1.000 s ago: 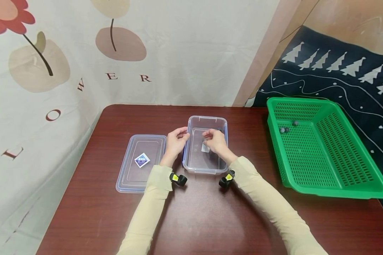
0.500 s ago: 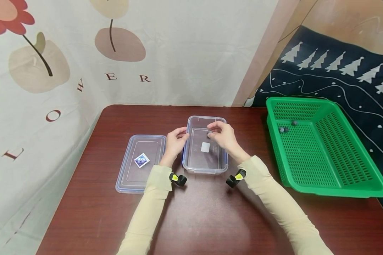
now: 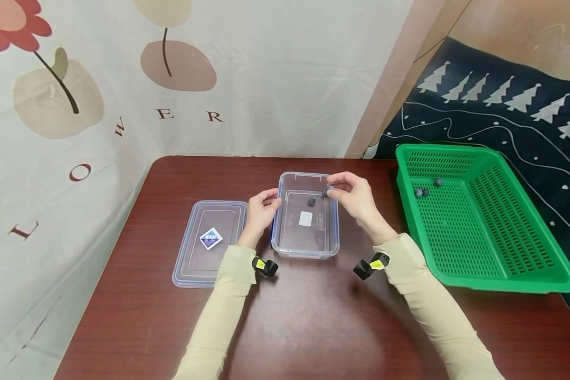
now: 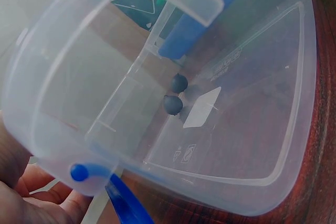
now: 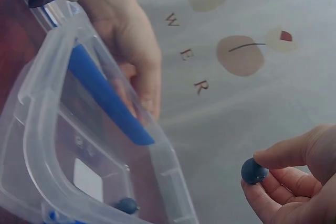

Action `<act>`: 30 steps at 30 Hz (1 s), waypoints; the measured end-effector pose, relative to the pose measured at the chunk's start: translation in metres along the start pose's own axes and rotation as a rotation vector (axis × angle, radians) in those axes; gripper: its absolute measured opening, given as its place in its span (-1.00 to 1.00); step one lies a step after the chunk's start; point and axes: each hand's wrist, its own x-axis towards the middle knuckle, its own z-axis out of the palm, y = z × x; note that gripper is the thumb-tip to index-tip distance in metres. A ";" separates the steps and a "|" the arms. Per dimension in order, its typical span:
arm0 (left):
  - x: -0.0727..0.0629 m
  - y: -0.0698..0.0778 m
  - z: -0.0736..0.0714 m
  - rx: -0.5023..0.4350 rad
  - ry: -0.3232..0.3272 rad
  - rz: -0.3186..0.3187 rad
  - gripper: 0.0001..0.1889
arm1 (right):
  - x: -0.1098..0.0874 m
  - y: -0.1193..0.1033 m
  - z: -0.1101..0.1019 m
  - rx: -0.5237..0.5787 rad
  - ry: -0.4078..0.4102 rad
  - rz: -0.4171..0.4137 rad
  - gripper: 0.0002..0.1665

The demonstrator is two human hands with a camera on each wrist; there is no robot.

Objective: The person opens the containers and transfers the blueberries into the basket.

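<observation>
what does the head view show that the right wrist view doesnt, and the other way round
Only the head view: the green basket, three balls in it, a blue label.
Only the right wrist: a red patch on a pale printed flower.
Both: the clear box, one ball inside, the left hand at its side, the right hand pinching another ball.
</observation>
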 end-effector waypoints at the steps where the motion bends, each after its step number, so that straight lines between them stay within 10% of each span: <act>1: 0.000 0.000 0.000 0.003 0.000 0.001 -0.69 | -0.001 -0.001 -0.003 0.002 0.007 0.002 -0.67; 30: 0.000 0.001 0.000 0.006 0.009 -0.012 -0.70 | -0.022 0.010 -0.128 0.182 0.289 -0.019 -0.76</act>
